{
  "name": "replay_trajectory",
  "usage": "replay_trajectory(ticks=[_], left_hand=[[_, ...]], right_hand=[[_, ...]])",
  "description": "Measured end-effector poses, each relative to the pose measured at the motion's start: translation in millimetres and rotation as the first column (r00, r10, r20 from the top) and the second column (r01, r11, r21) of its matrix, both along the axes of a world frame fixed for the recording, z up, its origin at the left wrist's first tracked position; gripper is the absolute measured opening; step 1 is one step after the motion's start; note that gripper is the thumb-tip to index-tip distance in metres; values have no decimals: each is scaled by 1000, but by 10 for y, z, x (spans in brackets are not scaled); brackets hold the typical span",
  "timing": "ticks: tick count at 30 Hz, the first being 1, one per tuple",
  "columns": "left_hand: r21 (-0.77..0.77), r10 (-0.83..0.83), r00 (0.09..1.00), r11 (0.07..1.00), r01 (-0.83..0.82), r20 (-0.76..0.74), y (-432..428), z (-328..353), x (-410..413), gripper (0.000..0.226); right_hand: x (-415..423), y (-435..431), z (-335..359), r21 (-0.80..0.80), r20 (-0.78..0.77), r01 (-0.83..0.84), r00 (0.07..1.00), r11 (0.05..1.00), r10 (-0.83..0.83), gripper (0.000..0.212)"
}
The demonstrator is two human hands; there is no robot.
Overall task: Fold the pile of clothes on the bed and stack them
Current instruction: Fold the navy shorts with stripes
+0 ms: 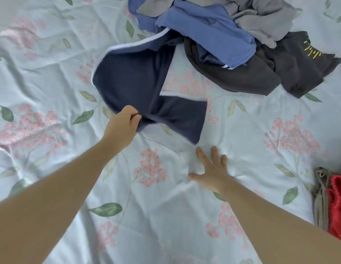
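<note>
Left grip: our left grip (122, 123) holds the navy garment (131, 80) at its near edge, fingers curled round a bunch of the cloth.
Right grip: our right grip (211, 168) lies wide and flat, fingers straight and spread, palm down on the bed (51, 92). It is just nearer to us than the navy garment's near right corner and holds nothing.
Navy garment: dark blue with a white trim along its far left edge. It is spread loosely and looks blurred, so we cannot tell how much of it rests on the bed.
Pile: the pile of clothes (232, 35) lies beyond and to the right of the navy garment, whose far end meets it. We see a blue piece (204, 29) nearest the navy garment, a grey piece (261, 14) beyond that, and a charcoal piece with yellow marks (299, 67) furthest right.
Bed: a pale blue cover with pink flowers and green leaves, under the navy garment.
Edge items: a red piece (337, 206) and an olive-grey piece (321, 197) lie touching, well to the right of the navy garment and nearer to us.
</note>
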State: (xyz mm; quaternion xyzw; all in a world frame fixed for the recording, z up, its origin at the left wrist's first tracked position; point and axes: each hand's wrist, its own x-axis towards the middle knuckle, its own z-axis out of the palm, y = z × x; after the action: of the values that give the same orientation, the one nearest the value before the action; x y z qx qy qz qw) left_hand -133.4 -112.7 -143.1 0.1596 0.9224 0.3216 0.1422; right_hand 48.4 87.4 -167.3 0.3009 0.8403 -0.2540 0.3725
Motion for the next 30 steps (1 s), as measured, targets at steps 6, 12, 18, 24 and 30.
replay_trajectory(ticks=[6, 12, 18, 24, 30], left_hand=[[274, 249, 954, 918, -287, 164, -382, 666, 780, 23], [505, 354, 775, 603, -617, 524, -253, 1450, 1234, 26], [518, 266, 675, 471, -714, 688, 1, 2140, 1695, 36], [482, 160, 577, 400, -780, 801, 59, 2686, 2218, 28], [450, 124, 535, 403, -797, 836, -9, 3098, 2613, 18]], right_hand=[[258, -48, 421, -384, -177, 360, 875, 851, -450, 67], [815, -448, 1249, -710, 49, 636, 474, 303, -879, 36], [1186, -498, 2069, -824, 138, 556, 381, 107, -914, 25], [1586, -536, 2758, -867, 187, 498, 374, 26, -908, 30], [1955, -692, 3022, -849, 291, 526, 385, -52, -876, 42]])
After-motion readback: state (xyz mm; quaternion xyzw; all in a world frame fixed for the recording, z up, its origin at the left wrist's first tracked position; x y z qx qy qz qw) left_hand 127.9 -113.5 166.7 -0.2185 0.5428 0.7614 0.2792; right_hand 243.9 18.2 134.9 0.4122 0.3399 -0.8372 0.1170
